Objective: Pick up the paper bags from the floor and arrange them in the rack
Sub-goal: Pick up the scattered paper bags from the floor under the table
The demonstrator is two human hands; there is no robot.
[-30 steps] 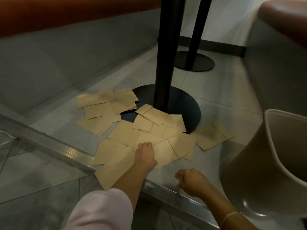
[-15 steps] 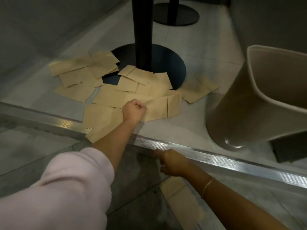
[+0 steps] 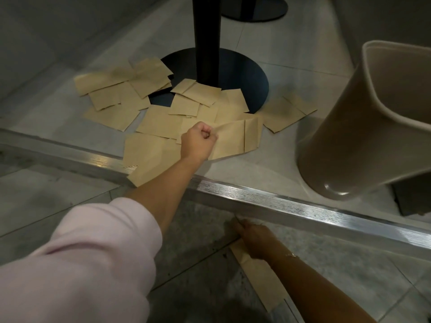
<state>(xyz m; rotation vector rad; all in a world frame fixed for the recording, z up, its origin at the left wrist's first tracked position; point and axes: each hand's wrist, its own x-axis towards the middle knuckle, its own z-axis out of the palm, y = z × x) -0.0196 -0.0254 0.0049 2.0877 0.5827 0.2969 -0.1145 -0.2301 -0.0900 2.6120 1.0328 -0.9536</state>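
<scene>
Several flat brown paper bags (image 3: 161,123) lie scattered on the tiled floor around a black table base (image 3: 238,73). My left hand (image 3: 198,142) is stretched out over them and grips the edge of one paper bag (image 3: 235,139), lifting its near side. My right hand (image 3: 254,238) is low, in front of the metal step edge, and holds a brown paper bag (image 3: 254,273) that runs down beside my forearm. No rack is in view.
A metal step strip (image 3: 303,206) crosses the floor between me and the bags. A beige chair shell (image 3: 363,127) stands at the right. A black table post (image 3: 206,38) rises from the base, and a second base (image 3: 254,8) lies behind.
My left hand went from lying on the bags to gripping one and raising it. My right hand drew back below the step strip. The view tilted further down.
</scene>
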